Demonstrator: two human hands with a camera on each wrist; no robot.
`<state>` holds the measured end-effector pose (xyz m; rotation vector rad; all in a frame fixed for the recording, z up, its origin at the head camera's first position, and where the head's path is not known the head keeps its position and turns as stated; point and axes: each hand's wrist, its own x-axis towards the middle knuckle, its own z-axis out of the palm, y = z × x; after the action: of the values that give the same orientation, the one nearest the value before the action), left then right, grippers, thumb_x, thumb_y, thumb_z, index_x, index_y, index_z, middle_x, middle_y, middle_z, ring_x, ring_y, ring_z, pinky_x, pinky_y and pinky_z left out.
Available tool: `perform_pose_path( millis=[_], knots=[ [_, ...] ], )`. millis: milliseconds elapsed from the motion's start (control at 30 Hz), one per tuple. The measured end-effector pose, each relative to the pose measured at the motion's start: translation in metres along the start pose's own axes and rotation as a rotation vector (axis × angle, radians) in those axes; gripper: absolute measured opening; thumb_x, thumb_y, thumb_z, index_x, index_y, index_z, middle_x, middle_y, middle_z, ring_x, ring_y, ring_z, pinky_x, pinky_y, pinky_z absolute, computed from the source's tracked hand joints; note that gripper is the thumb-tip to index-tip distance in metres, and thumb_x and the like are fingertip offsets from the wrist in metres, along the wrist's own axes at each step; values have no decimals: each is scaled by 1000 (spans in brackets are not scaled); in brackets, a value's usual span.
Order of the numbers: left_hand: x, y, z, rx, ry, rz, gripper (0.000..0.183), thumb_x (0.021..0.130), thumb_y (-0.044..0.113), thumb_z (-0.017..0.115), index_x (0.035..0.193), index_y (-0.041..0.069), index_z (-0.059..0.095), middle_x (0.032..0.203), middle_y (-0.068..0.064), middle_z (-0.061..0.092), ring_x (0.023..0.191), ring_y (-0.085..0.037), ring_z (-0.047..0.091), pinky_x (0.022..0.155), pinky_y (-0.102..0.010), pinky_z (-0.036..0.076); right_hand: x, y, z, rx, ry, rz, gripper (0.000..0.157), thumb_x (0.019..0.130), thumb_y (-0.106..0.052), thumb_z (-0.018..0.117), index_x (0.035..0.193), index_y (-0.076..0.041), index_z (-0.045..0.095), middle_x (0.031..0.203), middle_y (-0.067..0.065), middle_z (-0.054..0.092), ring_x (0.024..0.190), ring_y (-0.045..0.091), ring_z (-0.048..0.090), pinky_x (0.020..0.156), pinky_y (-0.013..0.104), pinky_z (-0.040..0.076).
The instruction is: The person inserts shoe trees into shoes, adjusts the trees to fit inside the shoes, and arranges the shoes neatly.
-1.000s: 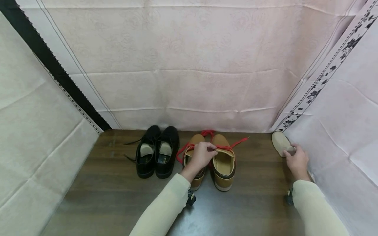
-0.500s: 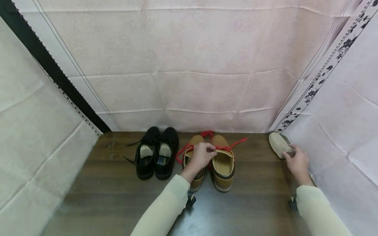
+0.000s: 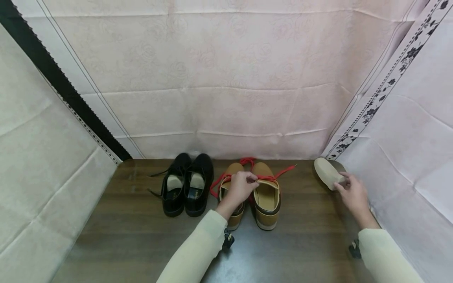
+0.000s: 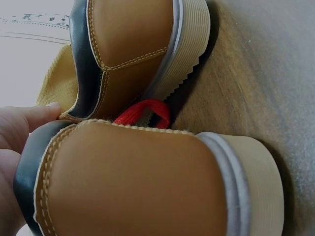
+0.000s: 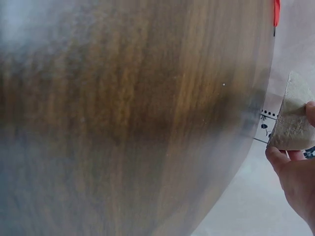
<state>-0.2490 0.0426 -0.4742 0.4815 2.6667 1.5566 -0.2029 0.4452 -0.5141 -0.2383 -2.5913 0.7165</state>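
Note:
A pair of tan shoes with red laces stands on the wooden floor, the left shoe (image 3: 235, 168) partly hidden behind my left hand (image 3: 240, 188). Thumb and fingers of that hand pinch the right tan shoe (image 3: 267, 196) by the edge of its opening, near the laces. In the left wrist view a fingertip meets the yellow tongue (image 4: 59, 81). At the right, my right hand (image 3: 354, 194) grips one end of a beige, round-ended shoe insert (image 3: 327, 173), seemingly moulded paper. The right wrist view shows the insert (image 5: 294, 120) between thumb and fingers, raised off the floor.
Black lace-up shoes (image 3: 189, 184) stand left of the tan pair, a pale insert (image 3: 197, 180) showing inside. White patterned cloth walls (image 3: 226, 110) rise behind and on both sides. Wooden floor (image 3: 304, 204) lies between the tan shoes and my right hand.
My right hand has lifted the beige insert away from the right-hand corner and shifted it slightly left. The left hand stays at the tan shoe.

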Motion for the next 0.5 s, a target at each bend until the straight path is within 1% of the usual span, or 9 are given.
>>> perform_pose_path(
  millis=[100, 133, 200, 267, 333, 500],
  knots=[
    [0, 0, 0, 2, 0, -4, 7, 89, 9, 82, 96, 7, 80, 94, -6, 79, 86, -17, 73, 74, -26, 59, -2, -4, 1, 6, -8, -20, 47, 95, -10, 74, 136, 3, 57, 111, 37, 68, 100, 50, 67, 90, 58, 46],
    [0, 0, -1, 0, -1, -5, 7, 89, 9, 82, 96, 7, 80, 95, -6, 79, 86, -17, 74, 74, -26, 59, -2, -5, 1, 9, -10, -23, 47, 95, -10, 75, 136, 3, 58, 112, 36, 69, 99, 49, 69, 89, 57, 48],
    [0, 0, -1, 1, -1, -7, 7, 89, 10, 82, 96, 7, 80, 94, -6, 79, 86, -16, 74, 73, -25, 59, -3, -8, 0, 21, -18, -33, 47, 94, -11, 75, 136, 3, 59, 112, 36, 69, 100, 49, 71, 88, 53, 52],
    [0, 0, -1, 3, 0, -11, 7, 89, 10, 82, 95, 8, 80, 94, -5, 79, 85, -15, 73, 72, -24, 59, -3, -11, -1, 35, -26, -50, 47, 94, -10, 76, 135, 3, 59, 112, 36, 70, 100, 49, 72, 85, 44, 56],
    [0, 0, -1, 4, 1, -12, 7, 89, 10, 82, 95, 8, 80, 93, -4, 79, 83, -13, 72, 71, -23, 58, -4, -14, -2, 40, -28, -65, 47, 93, -10, 77, 135, 3, 60, 111, 35, 70, 99, 48, 72, 80, 38, 58],
    [1, 0, 0, 9, 6, -8, 6, 89, 10, 82, 94, 8, 80, 92, -3, 79, 82, -12, 71, 71, -23, 57, -8, -21, -3, 60, -31, -108, 47, 91, -7, 78, 133, 4, 60, 110, 37, 68, 99, 50, 71, 78, 39, 60]
  ],
)
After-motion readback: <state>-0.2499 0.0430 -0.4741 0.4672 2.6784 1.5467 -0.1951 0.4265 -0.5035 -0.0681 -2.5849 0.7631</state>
